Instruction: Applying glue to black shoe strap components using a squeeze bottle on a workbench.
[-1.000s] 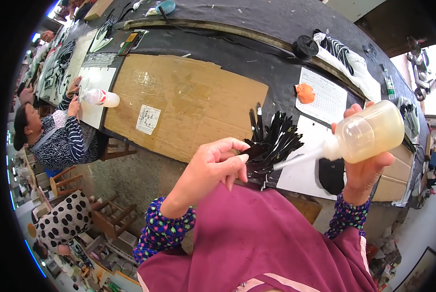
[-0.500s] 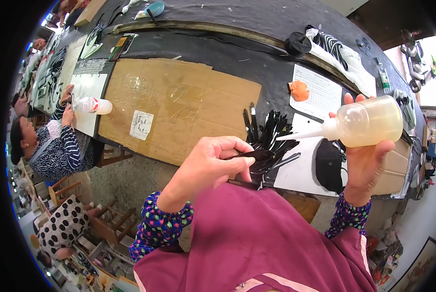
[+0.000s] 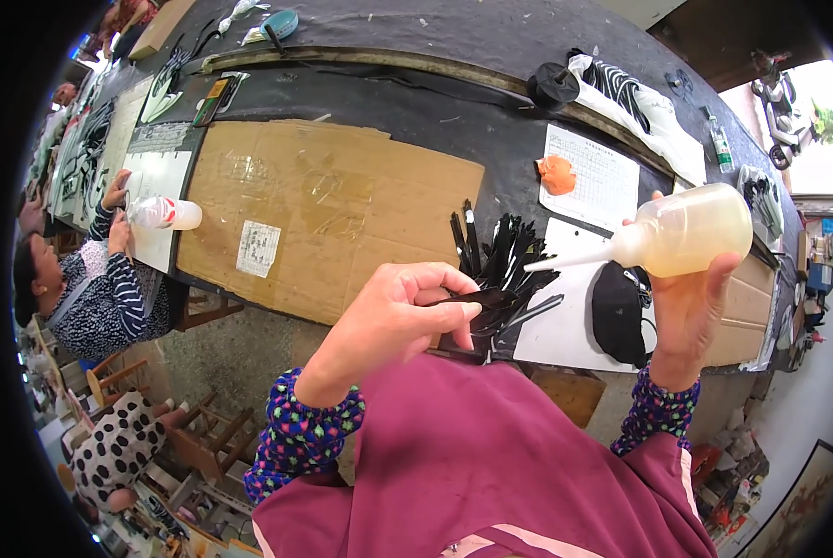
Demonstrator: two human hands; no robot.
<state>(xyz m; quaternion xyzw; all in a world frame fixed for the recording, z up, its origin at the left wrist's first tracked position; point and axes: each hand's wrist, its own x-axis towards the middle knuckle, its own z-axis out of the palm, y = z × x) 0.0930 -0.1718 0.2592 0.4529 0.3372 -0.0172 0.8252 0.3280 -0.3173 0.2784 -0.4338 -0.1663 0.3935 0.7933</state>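
My left hand [image 3: 402, 312] pinches a thin black strip [image 3: 491, 298] between thumb and fingers, close to the near table edge. Just beyond it stands a bunch of black strips [image 3: 505, 251] with glossy, light-catching faces. Tilted almost level in my right hand [image 3: 684, 325] is a translucent squeeze bottle [image 3: 700, 231], part filled with pale yellow liquid. Its long white nozzle [image 3: 570, 259] points left, toward the strips, and its tip appears apart from the strip in my left hand. A black cloth piece [image 3: 619, 316] lies on white paper below the bottle.
A large cardboard sheet [image 3: 319, 205] covers the table's left part. Further right lie a printed sheet [image 3: 607, 172] and an orange crumpled piece [image 3: 557, 175]. A long bar [image 3: 388, 73] crosses behind. At the left, a co-worker [image 3: 100, 293] sits near another bottle [image 3: 167, 213].
The view has shifted slightly, so the table things appear a little further left. Both hands keep their holds, and the bottle stays tilted toward the strips.
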